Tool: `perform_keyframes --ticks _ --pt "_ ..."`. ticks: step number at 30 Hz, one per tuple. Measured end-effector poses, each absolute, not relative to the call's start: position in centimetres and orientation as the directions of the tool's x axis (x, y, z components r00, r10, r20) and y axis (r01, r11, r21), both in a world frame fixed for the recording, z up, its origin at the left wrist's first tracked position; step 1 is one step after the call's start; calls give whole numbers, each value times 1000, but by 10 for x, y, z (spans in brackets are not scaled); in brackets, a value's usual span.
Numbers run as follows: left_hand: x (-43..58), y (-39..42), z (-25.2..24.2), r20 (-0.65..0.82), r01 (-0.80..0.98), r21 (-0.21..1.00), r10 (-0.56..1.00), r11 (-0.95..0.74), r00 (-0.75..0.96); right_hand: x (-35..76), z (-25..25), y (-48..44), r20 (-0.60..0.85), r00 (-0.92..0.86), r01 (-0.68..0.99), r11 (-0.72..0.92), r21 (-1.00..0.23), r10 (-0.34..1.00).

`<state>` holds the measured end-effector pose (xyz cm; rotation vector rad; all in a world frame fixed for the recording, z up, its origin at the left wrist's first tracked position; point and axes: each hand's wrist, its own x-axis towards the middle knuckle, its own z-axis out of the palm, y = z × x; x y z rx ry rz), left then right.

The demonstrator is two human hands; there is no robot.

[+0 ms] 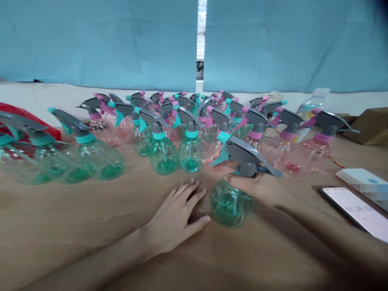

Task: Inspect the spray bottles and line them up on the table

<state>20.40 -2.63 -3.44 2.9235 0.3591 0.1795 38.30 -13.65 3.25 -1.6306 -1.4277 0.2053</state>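
A green, see-through spray bottle [228, 206] with a grey head and turquoise nozzle and trigger is gripped around its neck by my right hand [254, 186]. The bottle leans slightly, its nozzle pointing to the left. To its left, my left hand [178, 216] lies on the table with fingers spread, holding nothing. Just beyond those fingertips stand two more green spray bottles [190, 155] with turquoise collars. Whether the held bottle's base touches the table I cannot tell.
Several green and pink spray bottles [307, 155] crowd the back of the wooden table [91, 226]. Another green group [101, 159] stands at left, near a red bag [56, 131]. At right are a phone [354, 208], a white box [360, 180] and a brown box [371, 126].
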Motion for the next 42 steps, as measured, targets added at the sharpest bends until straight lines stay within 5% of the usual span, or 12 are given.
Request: perform_keyframes --ticks 17,42 --pt "204 -26 -35 98 222 185 243 -957 965 384 27 -127 390 167 399 300 -867 905" --pt "204 -26 -36 104 217 181 238 -959 966 384 31 -124 388 201 455 265 -850 900"
